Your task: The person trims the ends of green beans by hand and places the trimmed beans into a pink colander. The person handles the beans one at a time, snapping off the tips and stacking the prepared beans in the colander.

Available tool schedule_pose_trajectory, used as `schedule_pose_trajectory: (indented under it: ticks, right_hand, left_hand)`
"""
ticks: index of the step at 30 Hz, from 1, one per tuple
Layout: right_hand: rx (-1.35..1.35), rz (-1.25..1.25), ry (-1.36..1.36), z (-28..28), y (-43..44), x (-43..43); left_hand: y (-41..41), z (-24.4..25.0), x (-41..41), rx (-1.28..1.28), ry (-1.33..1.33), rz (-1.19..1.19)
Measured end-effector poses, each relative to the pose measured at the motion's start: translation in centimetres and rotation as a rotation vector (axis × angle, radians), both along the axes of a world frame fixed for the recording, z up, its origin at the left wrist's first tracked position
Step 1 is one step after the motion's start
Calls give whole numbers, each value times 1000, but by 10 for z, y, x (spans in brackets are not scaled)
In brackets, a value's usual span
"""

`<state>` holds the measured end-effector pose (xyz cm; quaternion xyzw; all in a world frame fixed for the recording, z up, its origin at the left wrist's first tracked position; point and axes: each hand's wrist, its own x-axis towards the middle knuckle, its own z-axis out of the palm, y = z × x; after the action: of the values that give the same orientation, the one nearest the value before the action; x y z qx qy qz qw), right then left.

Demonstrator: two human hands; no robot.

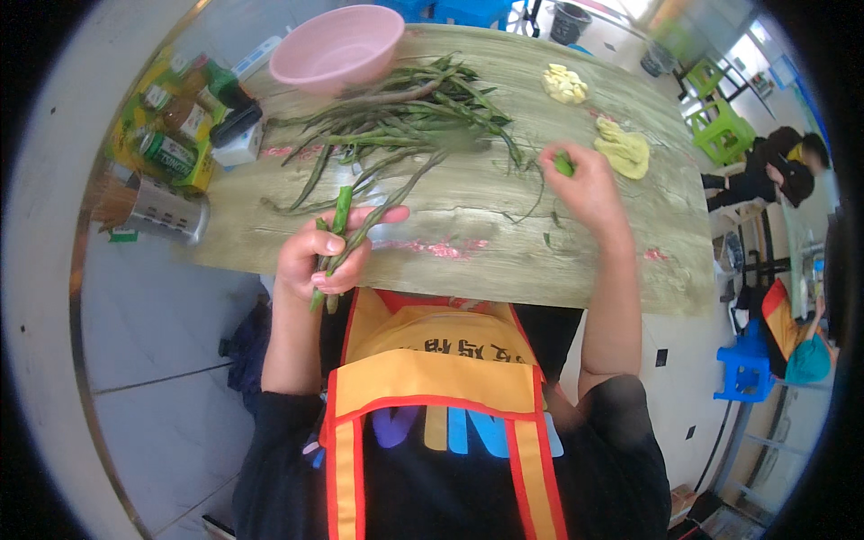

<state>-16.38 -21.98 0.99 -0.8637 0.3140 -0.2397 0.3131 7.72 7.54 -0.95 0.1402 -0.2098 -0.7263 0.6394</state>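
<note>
Several green bean pieces [343, 208] and one long, darker bean [412, 179] are gripped in my left hand [317, 256], above the table's near edge. The long bean slants up and to the right from my fingers. Further right, my right hand [584, 185] is curled around a short green bean piece [563, 163], whose end shows between the fingers. Beyond both hands lies a heap of long green beans [418, 115]. Thin strings and scraps of bean [533, 202] lie on the table beside my right hand.
A pink plastic basin [341, 47] stands behind the beans. Peeled garlic cloves [564, 84] and a yellow-green cloth [621, 148] lie at right on the wooden-patterned table [459, 277]. Bottles and cans [169, 154] and a metal chopstick holder [169, 209] line the left. Two people sit far right.
</note>
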Motion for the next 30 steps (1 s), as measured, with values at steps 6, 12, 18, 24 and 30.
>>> schedule_pose_trajectory:
  ticks: [6,12,18,24,30]
  right_hand:
    - [-123,200,-271,25,27,18]
    - [-205,327,-176,30,26,18]
    - [-137,405,-84,32,34,13]
    - [-161,351,-117,26,36,13]
    - [-205,461,-132,10,56,31]
  left_hand:
    - [-8,3,-4,-2,-62,-61]
    - [-9,-1,-1,-44,-112,-61]
    - [-10,-4,11,9,-65,15]
    - [-15,7,26,612,-1138,1052]
    - [-48,34,-49,-17,-1791,1174]
